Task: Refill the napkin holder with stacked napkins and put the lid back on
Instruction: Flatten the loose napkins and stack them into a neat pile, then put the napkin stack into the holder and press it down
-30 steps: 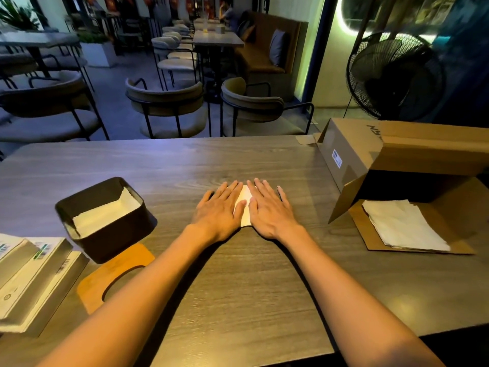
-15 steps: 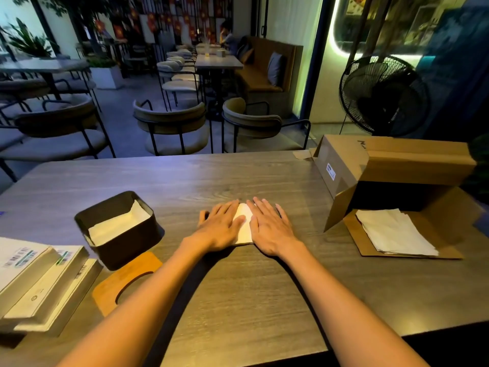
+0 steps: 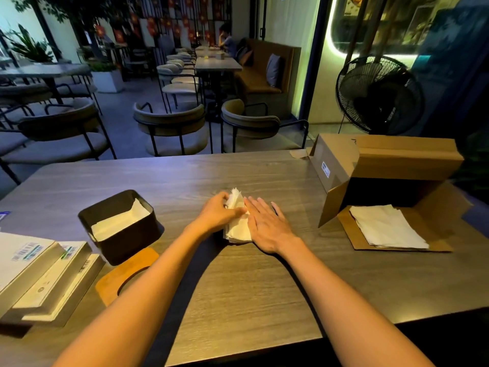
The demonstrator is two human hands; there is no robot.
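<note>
- A small stack of white paper napkins (image 3: 238, 226) is held on the grey wood-grain counter (image 3: 238, 287), well right of the dark rectangular napkin holder (image 3: 120, 226).
- Its far edge is lifted by the curled fingers of the left hand (image 3: 218, 214).
- The stack is pressed flat by the straight-fingered right hand (image 3: 267, 225).
- The orange wooden lid (image 3: 127, 274) is laid just in front of the holder.

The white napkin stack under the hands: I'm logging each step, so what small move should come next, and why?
Probably lift the white napkin stack off the grey wooden table and carry it left to the dark rectangular napkin holder. The left hand already has a grip on its raised edge, the right hand lies flat on it, and the holder stands open, partly filled.
</note>
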